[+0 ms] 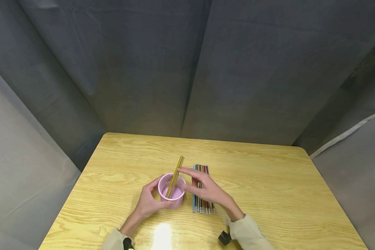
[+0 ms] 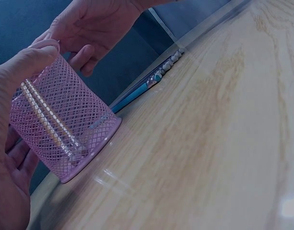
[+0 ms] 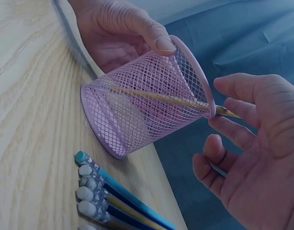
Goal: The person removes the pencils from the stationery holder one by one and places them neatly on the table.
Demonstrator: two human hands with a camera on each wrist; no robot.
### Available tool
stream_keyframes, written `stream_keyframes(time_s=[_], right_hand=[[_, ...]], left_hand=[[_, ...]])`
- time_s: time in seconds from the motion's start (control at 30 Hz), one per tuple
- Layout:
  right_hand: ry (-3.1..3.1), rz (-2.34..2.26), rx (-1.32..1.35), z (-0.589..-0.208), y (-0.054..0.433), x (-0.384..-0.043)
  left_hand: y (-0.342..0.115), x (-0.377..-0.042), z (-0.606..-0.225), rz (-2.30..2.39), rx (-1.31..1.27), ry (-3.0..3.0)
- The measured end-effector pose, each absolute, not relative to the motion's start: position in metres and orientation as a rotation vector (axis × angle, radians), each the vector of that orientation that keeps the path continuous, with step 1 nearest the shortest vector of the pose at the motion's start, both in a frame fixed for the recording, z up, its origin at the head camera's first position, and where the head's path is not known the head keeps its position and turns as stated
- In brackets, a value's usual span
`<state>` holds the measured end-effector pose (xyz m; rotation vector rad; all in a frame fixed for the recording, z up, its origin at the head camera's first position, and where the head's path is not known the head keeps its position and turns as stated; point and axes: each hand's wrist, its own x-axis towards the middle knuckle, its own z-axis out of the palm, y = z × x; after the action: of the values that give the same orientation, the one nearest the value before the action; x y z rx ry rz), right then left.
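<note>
My left hand [image 1: 148, 202] grips a pink mesh pencil cup [image 1: 176, 205] from its left side, with the thumb [image 3: 165, 44] on the rim. The cup stands upright on the table. Two yellow pencils [image 1: 176, 176] lean inside it, their upper ends well above the rim; in the left wrist view their lower ends show through the mesh near the bottom. Just right of the cup's mouth is my right hand [image 1: 207, 187], fingers spread and loosely bent, the index fingertip right at the pencils. Nothing is gripped in the right palm [image 3: 262, 158].
Right of the cup, partly under my right hand, several pencils [image 1: 202, 206] lie side by side, eraser ends toward me. A light blue pencil [image 3: 118, 184] is nearest the cup. The wooden table [image 1: 268, 184] has grey curtains [image 1: 150, 69] behind it.
</note>
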<state>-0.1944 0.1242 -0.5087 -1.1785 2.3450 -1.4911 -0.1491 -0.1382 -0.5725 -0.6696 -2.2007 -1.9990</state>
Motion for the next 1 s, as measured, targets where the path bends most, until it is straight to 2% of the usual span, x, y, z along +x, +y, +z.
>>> stream_keyframes(time_s=[0.6,1.0], right_hand=[[2.347,-1.545,-1.151,-0.508,0.121,-0.195],[2.357,-1.637,-1.221,-0.499,0.126,-0.198]], left_hand=[[-0.139,-0.149,-0.573,-2.014,-0.669,-2.211],[-0.138,-0.148,-0.572,-2.003,-0.702,-2.170]])
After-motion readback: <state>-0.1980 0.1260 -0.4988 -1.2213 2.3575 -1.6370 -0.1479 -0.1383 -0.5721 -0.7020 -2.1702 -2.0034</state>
